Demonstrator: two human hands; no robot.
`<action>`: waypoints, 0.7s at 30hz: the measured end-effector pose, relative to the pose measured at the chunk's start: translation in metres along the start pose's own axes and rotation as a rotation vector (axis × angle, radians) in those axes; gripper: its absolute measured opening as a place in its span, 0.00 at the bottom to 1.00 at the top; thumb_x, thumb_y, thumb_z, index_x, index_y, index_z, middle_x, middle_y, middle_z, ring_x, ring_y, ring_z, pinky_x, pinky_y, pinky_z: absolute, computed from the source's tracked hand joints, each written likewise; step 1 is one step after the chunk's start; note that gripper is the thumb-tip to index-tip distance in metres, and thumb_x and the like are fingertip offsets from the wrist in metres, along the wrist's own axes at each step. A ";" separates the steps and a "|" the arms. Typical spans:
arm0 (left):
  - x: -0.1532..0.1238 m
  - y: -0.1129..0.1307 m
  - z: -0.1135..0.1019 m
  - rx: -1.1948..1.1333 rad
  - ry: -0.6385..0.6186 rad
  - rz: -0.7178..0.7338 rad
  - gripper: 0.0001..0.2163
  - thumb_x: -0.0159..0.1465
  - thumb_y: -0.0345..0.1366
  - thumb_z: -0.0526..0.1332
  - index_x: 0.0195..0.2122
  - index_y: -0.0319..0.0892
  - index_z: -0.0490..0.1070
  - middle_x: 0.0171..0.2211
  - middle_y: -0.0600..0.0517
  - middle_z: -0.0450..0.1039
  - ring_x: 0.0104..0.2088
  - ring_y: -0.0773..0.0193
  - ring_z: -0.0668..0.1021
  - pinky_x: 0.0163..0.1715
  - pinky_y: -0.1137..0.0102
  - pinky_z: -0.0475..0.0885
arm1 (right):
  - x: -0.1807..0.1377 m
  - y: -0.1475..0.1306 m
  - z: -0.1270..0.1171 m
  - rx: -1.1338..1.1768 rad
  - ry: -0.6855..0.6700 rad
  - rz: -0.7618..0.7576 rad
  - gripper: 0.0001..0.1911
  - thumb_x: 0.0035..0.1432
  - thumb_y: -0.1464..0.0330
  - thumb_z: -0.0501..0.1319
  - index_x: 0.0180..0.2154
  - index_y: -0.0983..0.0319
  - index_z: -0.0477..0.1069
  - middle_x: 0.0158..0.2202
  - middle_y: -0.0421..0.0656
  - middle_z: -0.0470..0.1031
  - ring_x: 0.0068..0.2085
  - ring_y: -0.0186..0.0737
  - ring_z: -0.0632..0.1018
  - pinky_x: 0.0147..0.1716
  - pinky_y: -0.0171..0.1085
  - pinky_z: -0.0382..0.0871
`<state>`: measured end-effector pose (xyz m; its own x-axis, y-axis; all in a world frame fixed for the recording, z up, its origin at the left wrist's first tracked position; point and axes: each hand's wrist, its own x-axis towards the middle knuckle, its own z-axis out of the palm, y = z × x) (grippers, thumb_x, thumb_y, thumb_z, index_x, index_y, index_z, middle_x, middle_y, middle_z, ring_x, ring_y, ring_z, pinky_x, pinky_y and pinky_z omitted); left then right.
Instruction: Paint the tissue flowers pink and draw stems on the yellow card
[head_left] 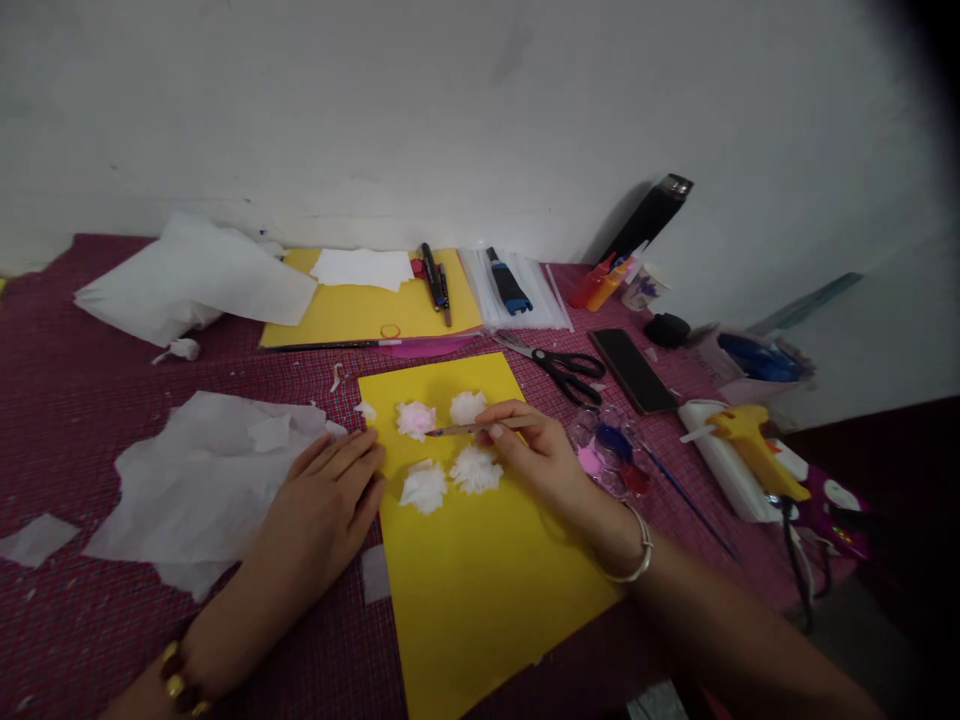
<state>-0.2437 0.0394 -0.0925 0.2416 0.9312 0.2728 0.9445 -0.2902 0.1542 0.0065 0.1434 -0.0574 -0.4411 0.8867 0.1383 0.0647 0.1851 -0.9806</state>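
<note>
My right hand (pixel 529 450) pinches a slim paintbrush (pixel 465 428), its tip at the edge of a pink-tinted tissue paper flower (pixel 415 420). That flower sits on a yellow sheet (pixel 480 580) along with three white ones: a tissue flower (pixel 468 407) behind the brush, another (pixel 424 486) at the near left and one (pixel 476 469) at the near right. Flat on the table and the sheet's left edge lies my left hand (pixel 322 500), fingers stretched out and holding nothing. Right of my right hand is a clear paint palette (pixel 611 450) with pink, blue and red paint.
White tissue sheets (pixel 195 480) lie at left. Black-handled scissors (pixel 562 368) and a phone (pixel 631 370) lie beyond the sheet. A yellow glue gun (pixel 757 450) with a cord, a second brush (pixel 690 500) and a box (pixel 750 365) are at right. A wall (pixel 450 120) stands behind.
</note>
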 end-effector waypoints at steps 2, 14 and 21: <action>0.000 0.000 0.000 0.014 -0.003 0.005 0.17 0.70 0.39 0.49 0.52 0.38 0.71 0.55 0.41 0.74 0.56 0.51 0.75 0.59 0.48 0.66 | 0.000 0.000 0.001 0.012 0.021 -0.002 0.09 0.61 0.61 0.62 0.36 0.58 0.77 0.36 0.43 0.76 0.33 0.34 0.77 0.32 0.35 0.73; 0.001 0.001 0.000 0.041 0.011 0.028 0.18 0.71 0.39 0.48 0.52 0.36 0.72 0.54 0.39 0.74 0.55 0.51 0.76 0.58 0.49 0.67 | -0.003 0.003 0.007 0.038 0.032 0.002 0.09 0.62 0.62 0.61 0.38 0.58 0.77 0.36 0.42 0.75 0.34 0.34 0.77 0.33 0.34 0.71; 0.000 0.000 0.000 0.018 0.003 0.020 0.17 0.71 0.39 0.48 0.53 0.39 0.71 0.54 0.42 0.75 0.56 0.52 0.75 0.59 0.50 0.65 | -0.001 0.008 0.007 0.023 -0.034 -0.014 0.08 0.62 0.63 0.61 0.37 0.59 0.77 0.35 0.42 0.75 0.34 0.34 0.76 0.34 0.36 0.71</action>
<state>-0.2437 0.0391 -0.0922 0.2601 0.9245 0.2788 0.9431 -0.3051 0.1319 0.0012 0.1410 -0.0662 -0.4723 0.8691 0.1471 0.0377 0.1866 -0.9817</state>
